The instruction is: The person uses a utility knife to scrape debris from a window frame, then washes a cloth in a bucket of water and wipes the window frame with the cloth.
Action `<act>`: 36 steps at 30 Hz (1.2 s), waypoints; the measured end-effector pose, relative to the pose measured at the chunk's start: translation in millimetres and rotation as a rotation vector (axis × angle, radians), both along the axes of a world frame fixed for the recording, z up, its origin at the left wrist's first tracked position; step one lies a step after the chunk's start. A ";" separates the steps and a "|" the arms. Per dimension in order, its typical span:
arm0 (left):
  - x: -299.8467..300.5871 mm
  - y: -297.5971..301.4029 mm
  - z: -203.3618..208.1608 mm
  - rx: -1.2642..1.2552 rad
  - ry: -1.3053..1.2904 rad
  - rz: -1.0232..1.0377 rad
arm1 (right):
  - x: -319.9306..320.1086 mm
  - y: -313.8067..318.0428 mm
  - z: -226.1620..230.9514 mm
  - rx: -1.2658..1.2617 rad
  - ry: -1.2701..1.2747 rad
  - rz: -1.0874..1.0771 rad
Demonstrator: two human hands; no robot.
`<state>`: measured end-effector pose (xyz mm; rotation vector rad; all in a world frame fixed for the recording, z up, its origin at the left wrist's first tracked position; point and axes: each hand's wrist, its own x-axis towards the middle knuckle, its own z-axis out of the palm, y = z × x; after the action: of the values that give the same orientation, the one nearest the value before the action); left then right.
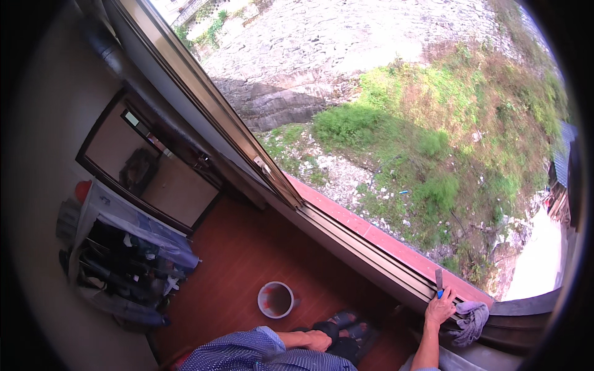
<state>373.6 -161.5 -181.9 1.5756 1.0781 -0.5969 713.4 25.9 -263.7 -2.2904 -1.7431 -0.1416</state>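
Observation:
My right hand (440,308) is at the right end of the window sill, wrapped round the blue handle of a scraper (439,279). The scraper's flat blade points up and away, over the sill. Against the outer side of this hand, a crumpled grey-purple cloth (473,320) hangs over the window track (377,248). Low in the middle, my left hand (319,341) rests close to my body with its fingers curled in. What it holds, if anything, is hidden.
A white bucket (262,299) with murky contents stands on the red-brown floor (216,263). The sliding window frame (226,111) stands to the left of the opening. Outside lies a drop to weedy, stony ground (371,167). A rack of clothes (124,260) is at the left.

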 end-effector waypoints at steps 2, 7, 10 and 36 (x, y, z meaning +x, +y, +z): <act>-1.3 0.6 20.4 0.005 0.026 0.022 | 1.6 -0.6 1.2 -0.037 0.011 0.001; -14.1 -4.8 61.3 0.089 0.090 0.104 | -6.2 1.4 9.5 -0.061 0.029 -0.002; -20.7 -9.8 72.0 0.149 0.149 0.094 | -11.6 3.5 6.5 0.068 0.020 0.037; -146.6 300.8 365.0 1.001 -0.703 0.980 | -10.5 18.1 -5.2 -0.057 0.192 -0.040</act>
<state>227.1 139.3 183.1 1.5428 1.4488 1.2375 702.8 44.0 -268.9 -2.2937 -1.6257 0.1183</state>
